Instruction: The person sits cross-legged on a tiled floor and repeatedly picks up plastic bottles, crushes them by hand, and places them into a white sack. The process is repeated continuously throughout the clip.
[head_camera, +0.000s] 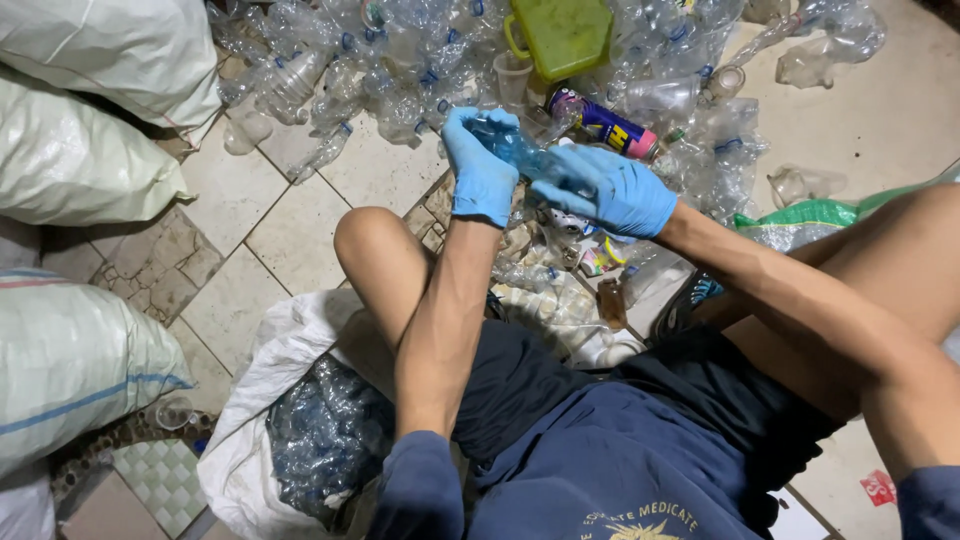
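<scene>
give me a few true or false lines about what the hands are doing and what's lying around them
1. Both hands wear blue gloves. True: the left hand and the right hand are both gloved in blue.
2. The two hands hold a clear plastic bottle between them. True.
3. The open white sack by the person's left knee holds glass jars. False: it holds crushed clear plastic bottles.
4. A green plastic jug lies on the bottle pile beyond the hands. True.
5. The floor is bare wooden boards. False: it is pale tile, cracked in places.
</scene>
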